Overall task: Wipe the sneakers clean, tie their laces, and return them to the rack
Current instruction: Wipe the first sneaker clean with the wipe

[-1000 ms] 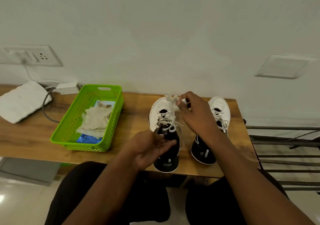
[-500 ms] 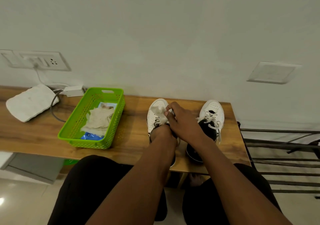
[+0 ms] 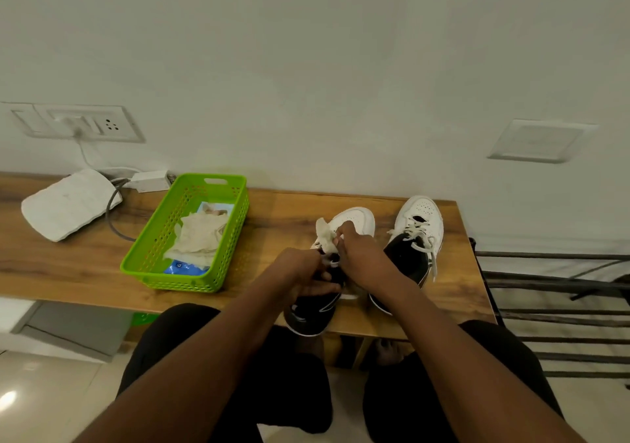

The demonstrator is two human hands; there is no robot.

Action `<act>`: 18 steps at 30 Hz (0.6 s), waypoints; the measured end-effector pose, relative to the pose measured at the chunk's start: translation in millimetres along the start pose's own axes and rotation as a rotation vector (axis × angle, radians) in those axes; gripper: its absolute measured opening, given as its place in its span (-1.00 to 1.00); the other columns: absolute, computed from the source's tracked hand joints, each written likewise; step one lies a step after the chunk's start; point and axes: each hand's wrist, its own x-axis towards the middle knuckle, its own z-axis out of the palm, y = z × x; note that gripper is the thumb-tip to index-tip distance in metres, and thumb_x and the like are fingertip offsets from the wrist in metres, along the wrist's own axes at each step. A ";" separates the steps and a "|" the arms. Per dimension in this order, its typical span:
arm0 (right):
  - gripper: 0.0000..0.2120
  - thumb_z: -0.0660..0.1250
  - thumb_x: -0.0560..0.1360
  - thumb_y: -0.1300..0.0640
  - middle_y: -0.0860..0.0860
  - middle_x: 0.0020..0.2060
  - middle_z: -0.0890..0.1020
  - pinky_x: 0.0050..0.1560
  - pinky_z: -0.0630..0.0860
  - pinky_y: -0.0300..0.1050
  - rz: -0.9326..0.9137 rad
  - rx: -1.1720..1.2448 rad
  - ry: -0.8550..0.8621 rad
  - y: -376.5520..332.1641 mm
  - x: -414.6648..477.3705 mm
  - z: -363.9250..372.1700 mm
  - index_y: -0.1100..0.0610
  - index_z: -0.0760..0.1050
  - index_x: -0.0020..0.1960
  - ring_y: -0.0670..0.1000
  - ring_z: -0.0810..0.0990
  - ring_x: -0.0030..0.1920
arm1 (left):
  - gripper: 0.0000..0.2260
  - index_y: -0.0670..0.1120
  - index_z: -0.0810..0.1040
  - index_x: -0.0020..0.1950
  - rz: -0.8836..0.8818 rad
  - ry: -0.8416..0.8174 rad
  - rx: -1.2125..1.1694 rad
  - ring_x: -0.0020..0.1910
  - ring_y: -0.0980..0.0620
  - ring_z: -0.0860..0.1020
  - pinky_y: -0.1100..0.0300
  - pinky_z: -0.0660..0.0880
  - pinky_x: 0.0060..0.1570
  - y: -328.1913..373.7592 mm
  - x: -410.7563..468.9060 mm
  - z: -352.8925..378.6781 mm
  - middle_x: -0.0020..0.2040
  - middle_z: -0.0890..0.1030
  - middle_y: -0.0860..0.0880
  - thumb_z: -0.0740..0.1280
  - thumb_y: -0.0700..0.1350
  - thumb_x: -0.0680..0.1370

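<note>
Since a second ago: my two hands have closed in together over the near sneaker's laces.
Green plastic basket (image 3: pixel 191 234): on the wooden desk (image 3: pixel 68 265) to the left, used cloths inside.
Left hand (image 3: pixel 300 272): clamped on the black-and-white sneaker (image 3: pixel 313 309), steadying it; it should hold firm so the shoe doesn't slide off the edge.
Right hand (image 3: pixel 361 255): pinching a crumpled white wipe (image 3: pixel 325 236) at the lace area; short, pressing strokes seem best.
Second white sneaker (image 3: pixel 416 238): just beside, laces loose.
Metal rack (image 3: pixel 552 282): far right.

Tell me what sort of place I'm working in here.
Probably a home entryway or utility corner: a wooden bench against a plain wall, a metal shoe rack beside it, a wall socket panel.
</note>
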 end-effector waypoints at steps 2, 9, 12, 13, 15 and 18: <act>-0.74 0.10 0.65 0.17 0.14 -0.14 0.59 -0.45 0.25 -0.22 0.052 0.048 -0.020 6.2 4.5 1.0 0.22 0.27 0.31 -0.02 0.47 -0.32 | -0.88 -0.36 0.50 0.02 -0.049 0.031 0.005 -0.43 -0.08 0.67 0.21 0.60 -0.50 -2.4 5.3 -14.7 -0.20 0.60 -0.23 0.18 -0.37 0.61; -0.75 0.05 0.67 0.07 0.06 -0.13 0.50 -0.42 0.23 -0.26 0.115 0.142 0.008 -1.0 5.5 -3.7 0.22 0.30 0.23 -0.14 0.41 -0.30 | -0.79 -0.29 0.47 0.08 -0.135 -0.177 -0.130 -0.25 -0.21 0.64 0.05 0.66 -0.42 -2.3 3.7 -3.4 -0.08 0.61 -0.28 0.05 -0.37 0.68; -0.79 0.05 0.67 0.05 0.04 -0.19 0.51 -0.39 0.28 -0.20 0.139 0.187 0.014 -1.0 5.4 -3.7 0.19 0.31 0.13 -0.08 0.45 -0.27 | -0.78 -0.27 0.53 0.08 -0.166 -0.155 -0.345 -0.22 -0.13 0.59 0.08 0.61 -0.51 -2.0 15.4 11.6 -0.14 0.59 -0.24 0.10 -0.33 0.69; -0.78 0.06 0.66 0.03 0.03 -0.21 0.51 -0.38 0.29 -0.19 0.160 0.226 0.019 -0.8 5.8 -4.8 0.18 0.32 0.12 -0.09 0.45 -0.28 | -0.77 -0.27 0.54 0.15 -0.158 -0.095 -0.393 -0.27 -0.10 0.57 0.13 0.59 -0.57 -2.9 18.2 17.3 -0.18 0.58 -0.23 0.09 -0.33 0.68; -0.77 0.06 0.66 0.01 0.02 -0.22 0.51 -0.36 0.30 -0.18 0.193 0.295 0.020 -0.7 6.9 -6.6 0.17 0.34 0.11 -0.10 0.45 -0.28 | -0.71 -0.28 0.51 0.25 -0.106 0.025 -0.451 -0.35 -0.05 0.53 0.22 0.52 -0.64 -5.6 28.0 26.6 -0.22 0.55 -0.22 0.05 -0.38 0.67; -0.78 0.05 0.67 0.02 0.03 -0.21 0.51 -0.37 0.31 -0.19 0.186 0.283 -0.004 -0.1 5.6 -7.1 0.16 0.33 0.13 -0.10 0.46 -0.29 | -0.72 -0.31 0.52 0.24 -0.034 0.090 -0.418 -0.45 0.00 0.53 0.28 0.48 -0.65 -9.2 27.7 31.1 -0.25 0.55 -0.20 0.08 -0.40 0.65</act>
